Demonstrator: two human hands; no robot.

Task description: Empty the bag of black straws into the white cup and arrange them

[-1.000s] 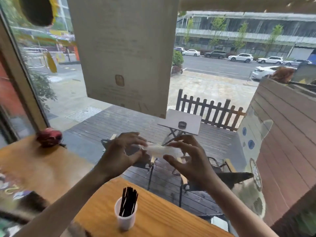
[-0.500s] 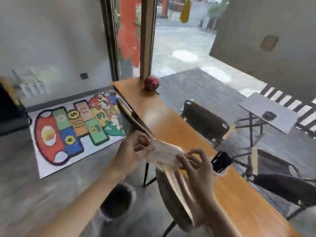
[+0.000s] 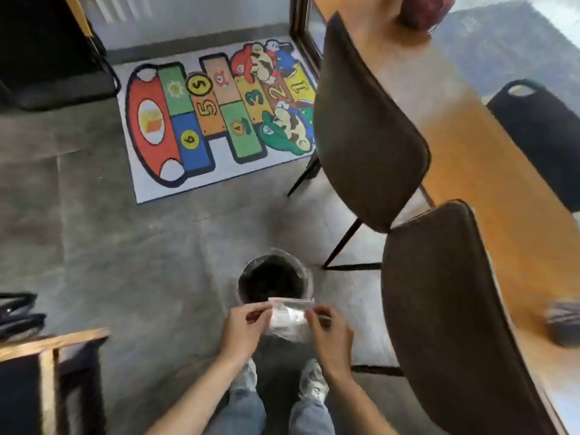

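I hold a crumpled clear plastic bag (image 3: 288,316) between both hands, low in the view and just above a round bin (image 3: 244,277) lined with a dark sack on the floor. My left hand (image 3: 243,329) pinches the bag's left edge. My right hand (image 3: 329,335) pinches its right edge. No straws show inside the bag. The white cup and the black straws are out of view.
Two dark brown chairs (image 3: 370,127) (image 3: 452,309) stand to the right of the bin, against a long wooden counter (image 3: 489,171). A colourful hopscotch mat (image 3: 219,111) lies on the grey floor ahead. A wooden frame (image 3: 47,346) sits at lower left. My shoes (image 3: 246,376) are below the bag.
My view has swung from the counter with the cup of straws down to the floor. Both hands, still gripping the bag, have lowered to just over the bin.
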